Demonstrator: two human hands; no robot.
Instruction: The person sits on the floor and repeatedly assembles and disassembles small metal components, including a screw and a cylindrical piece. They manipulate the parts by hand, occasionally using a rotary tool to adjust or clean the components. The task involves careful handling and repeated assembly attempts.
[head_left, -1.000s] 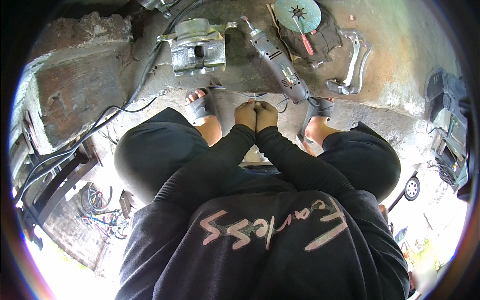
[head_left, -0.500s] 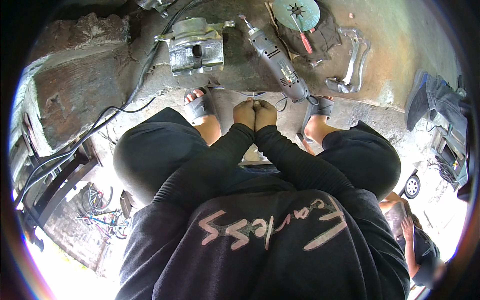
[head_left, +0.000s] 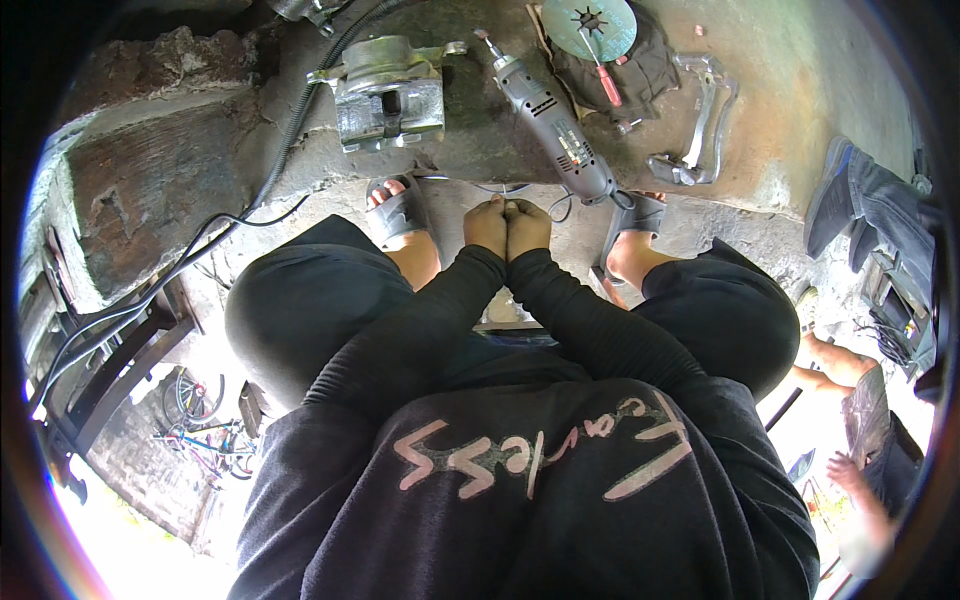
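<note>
My left hand and my right hand are closed and pressed side by side between my knees. Whatever their fingers hold, if anything, is hidden; a thin sliver shows at the fingertips, too small to name. Just beyond them, on a concrete ledge, lies a grey rotary tool with a small bit at its far end. A silver brake caliper sits left of it. To the right, a red-handled screwdriver rests across a pale green disc on a dark cloth.
A metal caliper bracket lies at the ledge's right. A ribbed hose and black cables run along the left beside a rough block. Another person is at the lower right; someone's shoe stands at the right edge.
The other person at the lower right has moved, with more of their legs now showing. The shoes at the right edge have shifted slightly. My hands stay pressed together.
</note>
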